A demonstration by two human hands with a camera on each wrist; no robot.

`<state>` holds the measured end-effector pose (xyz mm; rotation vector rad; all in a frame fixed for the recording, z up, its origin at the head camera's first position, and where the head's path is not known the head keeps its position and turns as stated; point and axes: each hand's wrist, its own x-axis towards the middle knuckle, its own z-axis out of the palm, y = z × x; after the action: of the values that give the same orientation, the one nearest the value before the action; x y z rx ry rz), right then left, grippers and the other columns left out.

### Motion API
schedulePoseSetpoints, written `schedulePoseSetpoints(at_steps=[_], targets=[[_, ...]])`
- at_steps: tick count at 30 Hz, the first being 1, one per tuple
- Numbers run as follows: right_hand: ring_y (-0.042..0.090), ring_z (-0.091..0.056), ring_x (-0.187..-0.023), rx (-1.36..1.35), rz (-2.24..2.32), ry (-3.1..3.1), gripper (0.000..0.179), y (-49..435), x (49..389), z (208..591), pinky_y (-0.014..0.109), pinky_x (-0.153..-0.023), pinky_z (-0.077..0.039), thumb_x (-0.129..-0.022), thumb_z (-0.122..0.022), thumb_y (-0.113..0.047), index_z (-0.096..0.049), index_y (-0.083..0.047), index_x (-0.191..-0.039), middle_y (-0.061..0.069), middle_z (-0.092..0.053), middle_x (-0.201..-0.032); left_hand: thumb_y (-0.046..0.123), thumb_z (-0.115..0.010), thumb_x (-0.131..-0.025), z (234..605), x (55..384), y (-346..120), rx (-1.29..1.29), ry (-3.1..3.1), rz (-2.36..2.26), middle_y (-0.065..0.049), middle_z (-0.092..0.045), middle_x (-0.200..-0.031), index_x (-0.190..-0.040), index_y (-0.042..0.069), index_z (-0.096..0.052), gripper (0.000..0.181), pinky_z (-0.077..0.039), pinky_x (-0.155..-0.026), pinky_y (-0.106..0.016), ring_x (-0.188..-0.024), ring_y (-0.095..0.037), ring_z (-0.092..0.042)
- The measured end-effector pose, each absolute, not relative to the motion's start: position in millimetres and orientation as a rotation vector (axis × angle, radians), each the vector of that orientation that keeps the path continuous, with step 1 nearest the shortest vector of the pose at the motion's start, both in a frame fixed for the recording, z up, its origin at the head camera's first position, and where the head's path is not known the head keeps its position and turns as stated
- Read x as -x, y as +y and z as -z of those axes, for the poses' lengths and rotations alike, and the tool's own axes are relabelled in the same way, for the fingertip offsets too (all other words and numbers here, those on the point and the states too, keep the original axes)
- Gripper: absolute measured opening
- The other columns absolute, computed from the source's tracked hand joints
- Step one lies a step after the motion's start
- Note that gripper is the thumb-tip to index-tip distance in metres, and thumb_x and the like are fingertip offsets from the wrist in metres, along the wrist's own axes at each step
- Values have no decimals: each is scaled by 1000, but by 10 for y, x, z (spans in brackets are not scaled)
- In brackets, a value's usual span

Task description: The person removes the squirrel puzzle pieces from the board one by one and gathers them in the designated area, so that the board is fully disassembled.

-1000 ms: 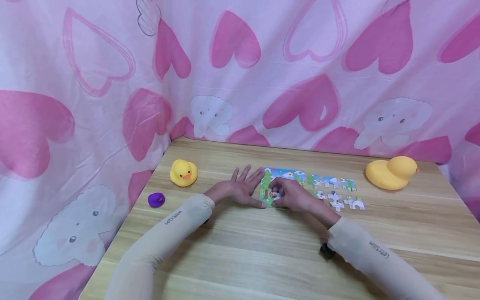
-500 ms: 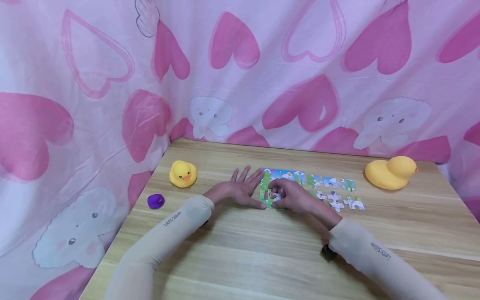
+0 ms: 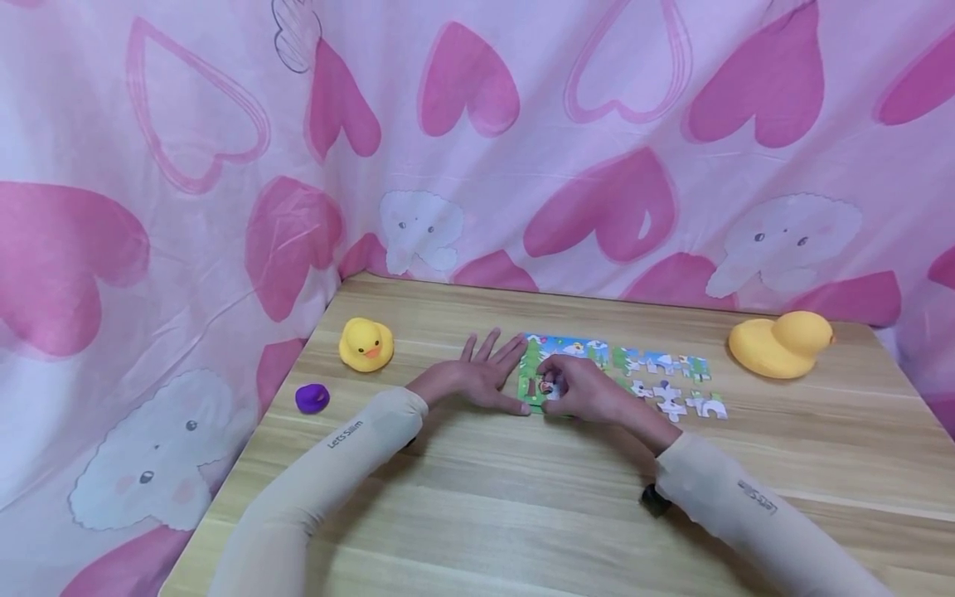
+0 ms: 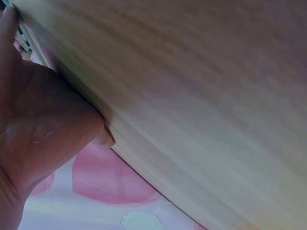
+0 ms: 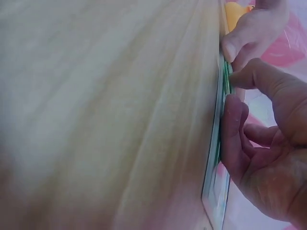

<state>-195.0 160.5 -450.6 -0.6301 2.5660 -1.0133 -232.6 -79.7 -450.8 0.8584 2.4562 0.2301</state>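
A colourful jigsaw puzzle board (image 3: 531, 358) lies on the wooden table, partly hidden under my right hand (image 3: 589, 391). My right thumb and index finger are bent down onto the board and pinch a small puzzle piece (image 3: 549, 387) against its surface. In the right wrist view these fingertips touch the green top of the board (image 5: 218, 129). My left hand (image 3: 481, 381) lies with straight, spread fingers at the board's left edge, thumb and index finger touching it. The left wrist view shows this hand flat along the tabletop.
Loose puzzle pieces (image 3: 669, 400) lie in two rows right of the board. A large yellow duck (image 3: 779, 344) stands at the right, a smaller yellow duck (image 3: 366, 344) at the left, and a purple duck (image 3: 312, 398) near the left edge. A heart-patterned curtain (image 3: 477, 149) hangs behind.
Both hands stay in nearly the same place. My right fingertips shift only slightly over the piece on the board.
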Motion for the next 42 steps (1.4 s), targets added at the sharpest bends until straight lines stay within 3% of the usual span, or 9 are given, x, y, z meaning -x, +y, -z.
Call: schedulePoseSetpoints(at_steps=[7,16,23,35,42], targets=[[15,-59,-69,656,1119,2499,51,1680,1907,4508,28,-56,-56,-82,-83,-9,-62,-4,-128,9,-67,-99,89,-53,-87,4610,2382,-776,-818,2456,-213,13,30,-174,-167,30,23,125,23,-127,-63,-161,-28,34],[14,-56,-74,644,1109,2520,53,1889,1777,4400,25,-61,-51,-80,-82,-10,-62,-10,-129,5,-68,-109,84,-55,-90,4520,2320,-790,-844,2458,-250,6,26,-177,-169,23,19,124,21,-127,-66,-163,-34,29],[17,-56,-78,581,1039,2568,54,2169,1633,4380,24,-63,-52,-80,-86,-13,-64,-11,-129,4,-67,-106,81,-56,-92,4482,2274,-800,-877,2477,-219,3,22,-179,-169,20,16,122,18,-128,-67,-164,-36,25],[14,-56,-80,593,911,2673,53,2614,1394,4453,22,-65,-51,-80,-90,-15,-64,-19,-126,-2,-62,-92,86,-57,-87,4614,2347,-777,-828,2461,-215,12,27,-176,-169,28,19,125,22,-127,-65,-162,-31,31],[10,-54,-76,644,896,2720,48,2811,1352,4443,22,-64,-48,-80,-91,-13,-67,-15,-122,-2,-61,-87,84,-55,-90,4563,2330,-788,-834,2456,-215,11,30,-175,-168,26,22,124,25,-127,-62,-161,-30,33]])
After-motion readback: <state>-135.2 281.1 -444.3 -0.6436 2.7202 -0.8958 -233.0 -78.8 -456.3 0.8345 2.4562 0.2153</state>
